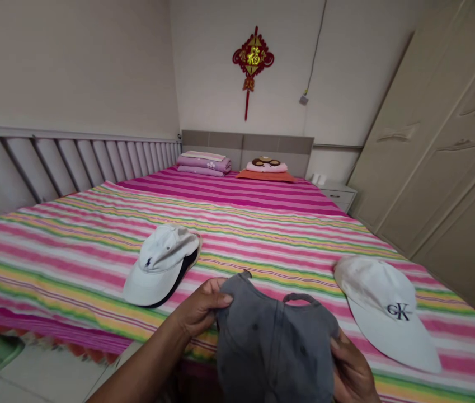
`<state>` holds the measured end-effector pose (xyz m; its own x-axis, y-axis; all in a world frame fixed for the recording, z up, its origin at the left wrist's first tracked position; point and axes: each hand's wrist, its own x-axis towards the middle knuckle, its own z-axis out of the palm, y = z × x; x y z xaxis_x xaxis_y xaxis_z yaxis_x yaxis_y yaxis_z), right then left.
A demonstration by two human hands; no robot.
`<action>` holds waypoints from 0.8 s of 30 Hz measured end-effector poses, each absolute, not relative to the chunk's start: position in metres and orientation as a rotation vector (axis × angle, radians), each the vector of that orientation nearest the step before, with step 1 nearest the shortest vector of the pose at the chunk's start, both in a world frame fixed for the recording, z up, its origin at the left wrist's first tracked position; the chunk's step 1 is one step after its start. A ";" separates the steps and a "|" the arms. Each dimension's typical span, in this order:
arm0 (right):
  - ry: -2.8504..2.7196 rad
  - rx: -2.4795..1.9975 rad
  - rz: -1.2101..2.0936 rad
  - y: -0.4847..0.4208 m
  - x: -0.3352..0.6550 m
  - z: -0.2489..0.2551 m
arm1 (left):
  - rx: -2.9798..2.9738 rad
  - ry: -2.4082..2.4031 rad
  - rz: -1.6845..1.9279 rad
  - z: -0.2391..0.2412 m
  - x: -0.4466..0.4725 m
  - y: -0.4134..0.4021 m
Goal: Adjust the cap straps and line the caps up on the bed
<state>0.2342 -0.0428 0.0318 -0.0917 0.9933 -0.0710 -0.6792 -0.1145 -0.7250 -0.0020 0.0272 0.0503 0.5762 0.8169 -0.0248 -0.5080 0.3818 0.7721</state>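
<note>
A grey baseball cap (277, 341) is held up in front of me, over the near edge of the bed, its back strap showing at the top. My left hand (204, 305) pinches its left edge, thumb on the outside. On the opposite edge my right hand (352, 366) grips the cloth, with part of the fingers hidden behind it. To the left lies a white cap (164, 254) with a small dark logo, a dark-edged cap partly under it. Another white cap (382, 296), with dark letters, rests on the bed to the right.
The bed (94, 224) has a striped cover. Folded purple bedding (203, 163) and a pink and orange pile (266, 170) sit by the headboard (279, 148). A railing (94, 162) runs along the left; a wardrobe (438, 145) and a nightstand (338, 195) stand at right.
</note>
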 end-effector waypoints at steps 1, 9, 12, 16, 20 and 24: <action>-0.636 -0.672 1.581 -0.044 0.235 0.032 | 0.821 0.423 0.871 0.054 -0.002 0.026; -0.761 -0.715 1.550 -0.050 0.240 0.032 | 0.932 0.561 0.908 0.079 0.005 0.021; -0.794 -0.587 1.599 -0.054 0.239 0.039 | 0.979 0.531 0.910 0.086 0.009 0.021; -0.855 -0.430 1.597 -0.057 0.237 0.052 | 1.019 0.502 0.889 0.095 0.015 0.019; -0.917 -0.485 1.531 -0.055 0.234 0.069 | 1.050 0.474 0.851 0.101 0.018 0.016; -0.951 -0.455 1.525 -0.051 0.231 0.087 | 1.087 0.468 0.826 0.105 0.021 0.014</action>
<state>0.2306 -0.0515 0.0874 -0.2019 0.9510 0.2342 -0.6290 0.0574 -0.7753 0.0207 0.0144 0.1048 0.6220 0.7811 0.0550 -0.3546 0.2184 0.9092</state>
